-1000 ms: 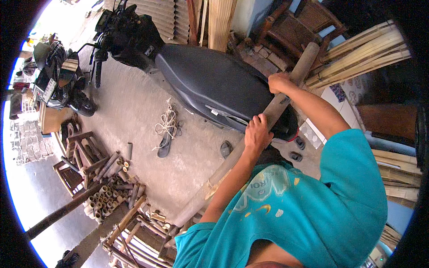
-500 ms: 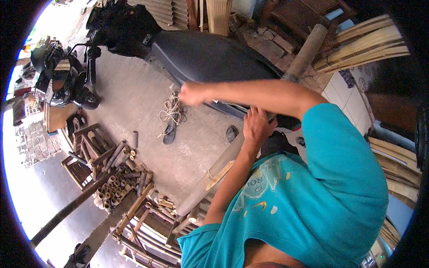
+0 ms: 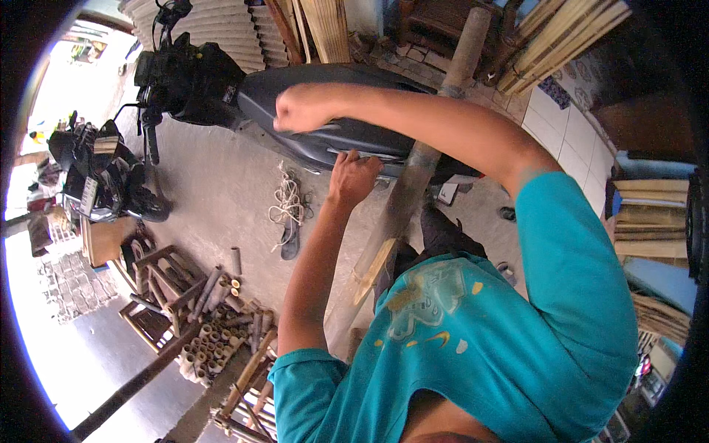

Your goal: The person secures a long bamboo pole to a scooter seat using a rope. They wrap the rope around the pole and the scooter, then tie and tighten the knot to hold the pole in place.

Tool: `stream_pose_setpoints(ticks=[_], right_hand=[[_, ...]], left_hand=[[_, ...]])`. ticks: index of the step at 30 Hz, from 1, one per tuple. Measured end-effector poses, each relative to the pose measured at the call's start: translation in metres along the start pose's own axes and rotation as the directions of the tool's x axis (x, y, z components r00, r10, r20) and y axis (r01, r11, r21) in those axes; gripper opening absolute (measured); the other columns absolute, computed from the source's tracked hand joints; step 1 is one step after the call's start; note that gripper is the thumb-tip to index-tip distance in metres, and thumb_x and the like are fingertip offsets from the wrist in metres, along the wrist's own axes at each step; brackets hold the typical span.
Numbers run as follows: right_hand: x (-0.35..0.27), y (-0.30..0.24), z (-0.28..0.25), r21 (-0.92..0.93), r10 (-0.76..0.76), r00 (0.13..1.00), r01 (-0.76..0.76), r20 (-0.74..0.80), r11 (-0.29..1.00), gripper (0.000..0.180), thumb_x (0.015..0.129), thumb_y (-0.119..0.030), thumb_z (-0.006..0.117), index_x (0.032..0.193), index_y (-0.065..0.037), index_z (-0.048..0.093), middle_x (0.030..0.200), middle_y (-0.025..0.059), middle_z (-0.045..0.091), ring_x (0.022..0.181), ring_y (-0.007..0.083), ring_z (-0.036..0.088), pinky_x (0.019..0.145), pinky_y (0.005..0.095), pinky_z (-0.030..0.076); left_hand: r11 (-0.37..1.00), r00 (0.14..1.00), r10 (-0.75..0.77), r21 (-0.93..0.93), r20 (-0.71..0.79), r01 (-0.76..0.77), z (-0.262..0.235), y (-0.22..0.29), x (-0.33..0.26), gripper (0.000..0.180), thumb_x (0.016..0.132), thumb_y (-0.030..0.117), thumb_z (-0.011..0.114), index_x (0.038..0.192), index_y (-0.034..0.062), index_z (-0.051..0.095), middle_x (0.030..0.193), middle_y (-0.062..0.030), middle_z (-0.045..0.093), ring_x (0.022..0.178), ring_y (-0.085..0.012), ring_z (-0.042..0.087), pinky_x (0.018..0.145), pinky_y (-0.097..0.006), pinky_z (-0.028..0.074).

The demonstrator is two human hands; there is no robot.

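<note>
- Concrete floor (image 3: 214,199) lies open leftward, beyond a parked scooter (image 3: 325,111).
- Left hand (image 3: 353,179) wraps the bamboo pole (image 3: 413,184); pole's lower end hidden.
- Right hand (image 3: 301,111) fisted; contents unclear.

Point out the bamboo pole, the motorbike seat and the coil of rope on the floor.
bamboo pole (image 3: 413,177): head view, middle of the shaft below the seat.
motorbike seat (image 3: 310,85): head view, dark top surface near its front.
coil of rope (image 3: 286,203): head view, middle of the pale tangle.
</note>
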State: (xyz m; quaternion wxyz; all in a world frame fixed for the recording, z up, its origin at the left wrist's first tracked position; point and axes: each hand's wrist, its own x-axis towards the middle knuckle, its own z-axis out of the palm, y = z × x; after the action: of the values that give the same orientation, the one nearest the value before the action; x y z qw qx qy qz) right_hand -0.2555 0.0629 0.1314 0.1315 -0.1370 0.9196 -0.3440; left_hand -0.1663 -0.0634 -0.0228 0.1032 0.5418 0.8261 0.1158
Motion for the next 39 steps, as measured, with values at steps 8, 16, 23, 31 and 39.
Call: stream_pose_setpoints(ticks=[8, 16, 23, 31, 39], right_hand=[[-0.162, 0.135, 0.059, -0.132, 0.252, 0.638, -0.49, -0.728, 0.861, 0.029, 0.091, -0.037, 0.06, 0.093, -0.008, 0.064, 0.085, 0.0152, 0.068, 0.086, 0.0358, 0.066, 0.093, 0.0505, 0.044], [-0.169, 0.141, 0.1, -0.189, 0.26, 0.602, -0.58, -0.755, 0.792, 0.032, 0.094, -0.035, 0.056, 0.072, -0.013, 0.065, 0.067, 0.0115, 0.064, 0.075, 0.031, 0.066, 0.103, 0.0494, 0.038], [-0.162, 0.14, 0.097, -0.258, 0.408, 0.597, -0.731, -0.69, 0.632, 0.03, 0.094, -0.035, 0.053, 0.082, -0.015, 0.072, 0.078, 0.0098, 0.069, 0.084, 0.0291, 0.067, 0.105, 0.048, 0.036], [-0.156, 0.133, 0.103, -0.295, 0.405, 0.59, -0.753, -0.698, 0.589, 0.032, 0.095, -0.036, 0.052, 0.085, -0.014, 0.072, 0.081, 0.0105, 0.07, 0.087, 0.0289, 0.067, 0.104, 0.0462, 0.037], [-0.157, 0.142, 0.105, -0.231, 0.373, 0.562, -0.731, -0.739, 0.642, 0.033, 0.095, -0.036, 0.053, 0.079, -0.012, 0.07, 0.076, 0.0113, 0.068, 0.082, 0.0307, 0.066, 0.1, 0.0454, 0.039]], left_hand=[[0.34, 0.972, -0.176, -0.936, -0.156, -0.088, 0.015, -0.007, -0.011, 0.029, 0.1, 0.032, 0.051, 0.087, 0.0108, 0.066, 0.105, -0.0154, 0.067, 0.103, -0.0281, 0.058, 0.097, -0.043, 0.039], [-0.508, 0.92, -0.297, -0.858, 0.257, 0.076, 0.01, 0.03, 0.035, 0.048, 0.102, 0.031, 0.049, 0.059, 0.0157, 0.034, 0.052, 0.0025, 0.028, 0.051, -0.0128, 0.025, 0.066, -0.037, 0.04], [-0.28, 0.964, -0.232, -0.958, 0.13, 0.062, 0.023, 0.022, 0.012, 0.046, 0.096, 0.015, 0.06, 0.053, 0.011, 0.044, 0.053, 0.0036, 0.038, 0.05, -0.0088, 0.03, 0.057, -0.031, 0.039], [-0.197, 0.982, -0.188, -0.98, 0.036, -0.002, 0.027, 0.015, -0.015, 0.044, 0.095, 0.015, 0.061, 0.053, 0.0099, 0.048, 0.054, 0.0028, 0.044, 0.051, -0.0071, 0.034, 0.056, -0.027, 0.039], [-0.269, 0.973, -0.229, -0.962, 0.015, -0.048, 0.034, 0.017, -0.016, 0.044, 0.097, 0.014, 0.058, 0.054, 0.0119, 0.047, 0.053, 0.0029, 0.041, 0.05, -0.0079, 0.034, 0.06, -0.029, 0.041]])
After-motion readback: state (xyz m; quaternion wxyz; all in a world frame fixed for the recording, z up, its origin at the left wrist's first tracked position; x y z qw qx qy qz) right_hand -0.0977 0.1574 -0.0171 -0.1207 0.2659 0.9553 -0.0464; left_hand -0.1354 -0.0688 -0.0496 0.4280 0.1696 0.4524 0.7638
